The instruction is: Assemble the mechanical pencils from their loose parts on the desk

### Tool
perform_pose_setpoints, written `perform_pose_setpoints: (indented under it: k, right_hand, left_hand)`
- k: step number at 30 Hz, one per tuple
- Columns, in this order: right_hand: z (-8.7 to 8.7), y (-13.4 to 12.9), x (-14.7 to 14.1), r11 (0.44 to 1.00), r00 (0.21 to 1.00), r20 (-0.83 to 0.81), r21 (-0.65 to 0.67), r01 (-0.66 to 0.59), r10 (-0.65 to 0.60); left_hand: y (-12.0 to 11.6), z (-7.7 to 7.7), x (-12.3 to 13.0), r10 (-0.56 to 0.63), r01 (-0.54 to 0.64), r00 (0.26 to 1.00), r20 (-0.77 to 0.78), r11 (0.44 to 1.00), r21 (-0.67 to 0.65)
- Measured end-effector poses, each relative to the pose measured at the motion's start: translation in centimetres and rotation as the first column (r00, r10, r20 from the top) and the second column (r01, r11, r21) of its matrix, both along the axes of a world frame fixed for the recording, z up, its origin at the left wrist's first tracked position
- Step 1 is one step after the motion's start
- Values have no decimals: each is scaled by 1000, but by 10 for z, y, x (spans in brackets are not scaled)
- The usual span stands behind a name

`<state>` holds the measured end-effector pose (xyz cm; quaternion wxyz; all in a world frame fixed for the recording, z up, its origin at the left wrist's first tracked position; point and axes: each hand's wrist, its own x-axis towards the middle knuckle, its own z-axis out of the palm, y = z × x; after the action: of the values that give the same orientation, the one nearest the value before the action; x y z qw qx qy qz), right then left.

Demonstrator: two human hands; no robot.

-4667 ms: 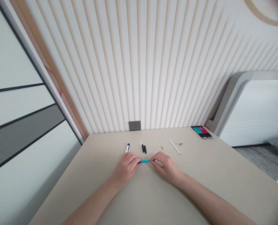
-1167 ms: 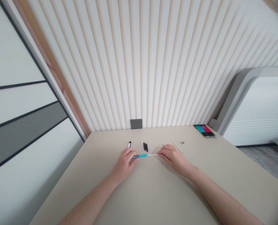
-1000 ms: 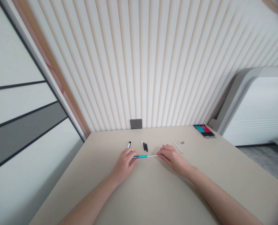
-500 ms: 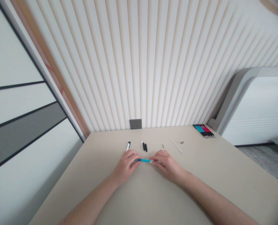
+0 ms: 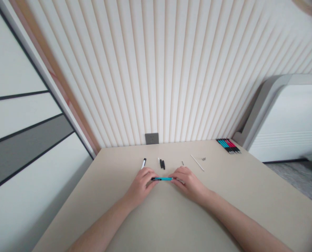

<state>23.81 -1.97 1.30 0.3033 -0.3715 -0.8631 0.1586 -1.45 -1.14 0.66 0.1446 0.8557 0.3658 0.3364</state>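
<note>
My left hand (image 5: 143,183) is closed, thumb and fingers pinching a pen barrel (image 5: 165,179) with a black left part and a bright blue right part. The barrel lies level between both hands, just over the tabletop. At its blue end my right hand (image 5: 188,180) is closed in a pinch; a thin, pale pen refill (image 5: 180,181) shows partly between those fingers, the rest hidden. Beyond my left fingers lies a white and black pen part (image 5: 144,163). Two short black grips (image 5: 162,164) sit past the barrel, and a small dark piece (image 5: 182,163) is behind my right hand.
On the beige table (image 5: 161,217), a thin white stick (image 5: 197,163) and a small metallic spring-like bit (image 5: 203,159) lie to the right. Several blue and red pens (image 5: 228,146) are lined up at the far right corner. A socket (image 5: 152,138) is on the ribbed wall behind.
The blue part of the barrel now reaches my right fingertips; the pale gap seen before at its end has closed. Both hands stay in nearly the same place.
</note>
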Motion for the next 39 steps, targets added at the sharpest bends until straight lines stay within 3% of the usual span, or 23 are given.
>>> perform_pose_setpoints:
  k: [6,14,30,39]
  right_hand:
    - [-1,1,1,999,997,-78,-30,25,-27]
    - [5,9,16,994,993,-43,5,108,-107]
    - [2,4,8,998,998,-39,41,56,-55]
    - [-1,12,19,985,986,-64,64,160,-156]
  left_hand:
    - [0,1,1,31,-31,998,52,999,-5]
    - [0,1,0,99,-97,989,105,995,-29]
    - [0,0,-1,77,-75,994,82,997,-17]
    - [1,4,0,156,-156,980,122,988,-8]
